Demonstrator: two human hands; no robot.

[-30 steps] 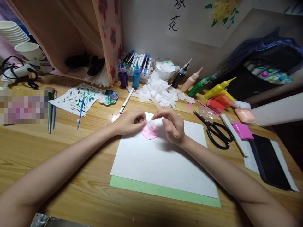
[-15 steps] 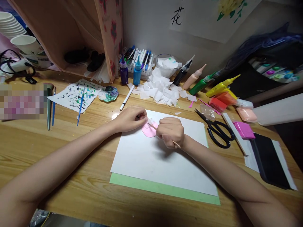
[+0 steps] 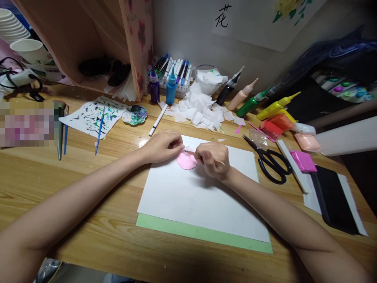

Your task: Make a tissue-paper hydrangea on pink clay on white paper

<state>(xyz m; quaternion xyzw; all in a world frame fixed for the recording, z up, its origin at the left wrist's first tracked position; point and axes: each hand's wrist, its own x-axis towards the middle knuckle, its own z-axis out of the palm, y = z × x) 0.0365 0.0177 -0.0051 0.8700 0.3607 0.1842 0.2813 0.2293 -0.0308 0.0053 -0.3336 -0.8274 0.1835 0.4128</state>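
My right hand (image 3: 214, 159) is closed around a thin wooden stick (image 3: 190, 152), whose tip reaches the upper part of a flat pink piece (image 3: 186, 161) with a wavy edge. From the other side, my left hand (image 3: 165, 146) has its thumb and fingertips pressed together by that tip. A bit of white shows at the fingertips, too small to make out. Under the pink piece lies a white sheet of paper (image 3: 191, 196), with a green sheet (image 3: 206, 236) showing along its lower edge.
Black scissors (image 3: 272, 163) lie right of the paper. Torn white paper pieces (image 3: 200, 110) are heaped behind it, with a white marker (image 3: 158, 120) to their left. Several paint bottles (image 3: 249, 100) line the back. Paintbrushes (image 3: 100, 131) and a paint-stained sheet (image 3: 88, 118) are at the left.
My right hand has turned, bringing the stick to a flatter angle across the top of the pink piece. The left hand stays almost in place.
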